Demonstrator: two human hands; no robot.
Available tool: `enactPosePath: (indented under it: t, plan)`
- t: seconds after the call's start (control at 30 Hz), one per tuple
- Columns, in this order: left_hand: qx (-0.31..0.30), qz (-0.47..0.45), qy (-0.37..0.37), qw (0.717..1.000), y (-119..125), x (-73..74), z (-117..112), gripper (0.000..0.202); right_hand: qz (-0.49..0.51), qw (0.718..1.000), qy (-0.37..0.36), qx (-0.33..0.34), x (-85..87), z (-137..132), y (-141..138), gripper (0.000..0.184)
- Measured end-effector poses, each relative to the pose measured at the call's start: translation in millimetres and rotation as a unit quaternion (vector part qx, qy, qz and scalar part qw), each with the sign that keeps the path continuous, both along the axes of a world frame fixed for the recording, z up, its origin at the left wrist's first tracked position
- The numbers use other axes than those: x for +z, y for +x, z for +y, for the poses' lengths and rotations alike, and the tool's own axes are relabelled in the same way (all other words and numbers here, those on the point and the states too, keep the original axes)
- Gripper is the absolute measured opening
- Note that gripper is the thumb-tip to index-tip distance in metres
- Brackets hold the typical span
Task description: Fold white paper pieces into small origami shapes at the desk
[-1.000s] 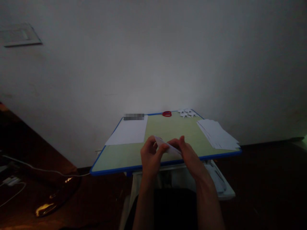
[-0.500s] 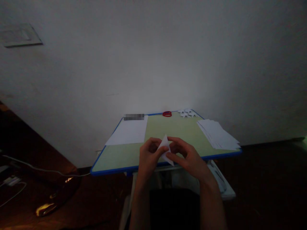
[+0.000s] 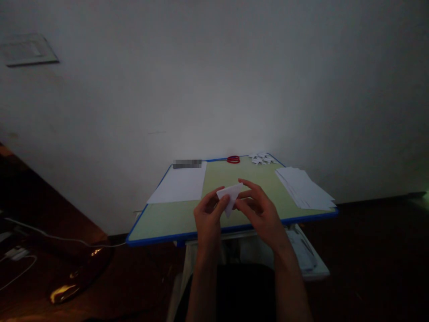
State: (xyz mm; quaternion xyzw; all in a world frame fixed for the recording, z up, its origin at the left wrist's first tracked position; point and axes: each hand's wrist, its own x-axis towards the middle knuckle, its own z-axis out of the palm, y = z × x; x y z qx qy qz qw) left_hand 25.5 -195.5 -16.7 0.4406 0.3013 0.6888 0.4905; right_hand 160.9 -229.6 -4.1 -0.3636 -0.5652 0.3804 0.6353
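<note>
Both of my hands hold a small folded piece of white paper above the near edge of a green table top with a blue rim. My left hand pinches the paper's left side with thumb and fingers. My right hand grips its right side, index finger stretched over the top. The paper is a triangular shape pointing down.
A white sheet lies at the table's left, a stack of white sheets at its right. At the far edge lie a red ring and several small folded paper pieces. A white wall rises behind. Cables lie on the dark floor, left.
The folded paper has been turned in my hands and raised a little; my right index finger now lies over its top. The table's things have not moved.
</note>
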Motion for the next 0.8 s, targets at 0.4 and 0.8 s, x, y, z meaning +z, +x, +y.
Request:
enactPosePath:
  t: [0.4, 0.8]
  plan:
    - [0.014, 0.025, -0.027, 0.999, -10, 1.3, 2, 0.032, -0.187, 0.973, 0.131, -0.046, 1.2, -9, 23, 0.021]
    - [0.012, 0.165, -0.010, 0.986, -15, 12.7, -8, 0.036, -0.237, 0.964, 0.116, -0.023, 2.4, -17, 36, 0.018]
